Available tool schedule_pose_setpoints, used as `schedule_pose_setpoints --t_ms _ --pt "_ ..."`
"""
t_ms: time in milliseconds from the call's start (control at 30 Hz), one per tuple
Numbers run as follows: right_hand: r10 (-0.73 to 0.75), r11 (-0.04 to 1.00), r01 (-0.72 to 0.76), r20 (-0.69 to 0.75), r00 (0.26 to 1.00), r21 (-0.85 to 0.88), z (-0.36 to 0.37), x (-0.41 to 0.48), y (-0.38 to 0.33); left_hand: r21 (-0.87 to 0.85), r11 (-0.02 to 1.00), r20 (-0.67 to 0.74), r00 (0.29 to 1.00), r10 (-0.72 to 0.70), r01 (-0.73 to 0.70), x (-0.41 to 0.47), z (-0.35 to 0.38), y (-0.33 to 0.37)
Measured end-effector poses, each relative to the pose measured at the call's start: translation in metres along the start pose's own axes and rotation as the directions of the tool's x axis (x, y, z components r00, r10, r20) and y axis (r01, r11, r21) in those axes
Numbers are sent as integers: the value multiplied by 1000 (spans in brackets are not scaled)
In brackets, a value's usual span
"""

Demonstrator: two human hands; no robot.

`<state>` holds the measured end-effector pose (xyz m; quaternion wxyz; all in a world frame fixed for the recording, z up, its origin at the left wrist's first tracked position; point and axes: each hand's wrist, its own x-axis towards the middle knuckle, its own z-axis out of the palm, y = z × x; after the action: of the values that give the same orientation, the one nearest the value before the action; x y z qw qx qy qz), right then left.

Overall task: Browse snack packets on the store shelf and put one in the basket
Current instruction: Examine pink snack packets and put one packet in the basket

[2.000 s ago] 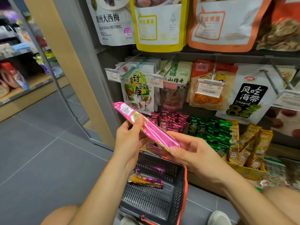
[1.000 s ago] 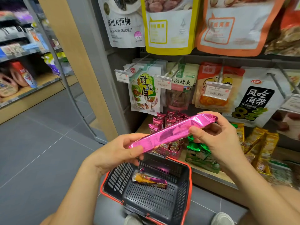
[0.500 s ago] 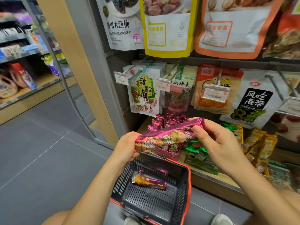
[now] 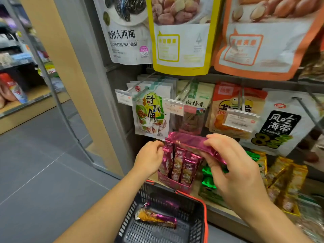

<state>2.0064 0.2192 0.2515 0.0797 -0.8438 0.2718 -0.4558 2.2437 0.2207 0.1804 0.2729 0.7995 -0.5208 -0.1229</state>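
Change noted: half a second ago both hands held the pink packet (image 4: 191,143) level in front of the shelf (image 4: 226,212), printed face up. It now lies across the tops of the upright packets (image 4: 178,162) in the pink display box (image 4: 173,184), carried forward and away from the basket (image 4: 203,213).

Right hand (image 4: 233,163): fingers and thumb curled round the packet's right end, sole visible support.

Left hand (image 4: 149,158): off the packet's left end, now at the left side of the box with fingers bent against the upright packets. Whether it pinches one cannot be told.

Basket: stands on the floor below the shelf, holding one gold-and-purple packet (image 4: 156,218), lying as it did in the earlier views.

Assessment: the inspected packet appears to be going back to its box rather than into the basket, with the left hand parting the row to make room. One packet being already in the basket, browsing seems to continue.
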Motion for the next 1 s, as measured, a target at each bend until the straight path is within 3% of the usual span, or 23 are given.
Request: schedule_pose_setpoints --t_ms 133,300,533,733,1000 --pt "26 996 -29 -35 999 -85 28 13 15 212 956 134 975 175 -201 45 31 -2" --pt "82 993 -77 49 995 -92 70 44 40 278 917 278 938 206 -284 77 60 -17" --pt "326 945 -317 201 924 -80 144 81 78 124 951 95 958 272 -282 55 62 -50" --pt "268 962 -222 394 879 -158 182 86 108 22 947 50 947 319 -320 45 67 -53" --pt "293 954 -205 552 781 -217 197 110 124 -90 973 21 976 217 -214 60 65 -59"
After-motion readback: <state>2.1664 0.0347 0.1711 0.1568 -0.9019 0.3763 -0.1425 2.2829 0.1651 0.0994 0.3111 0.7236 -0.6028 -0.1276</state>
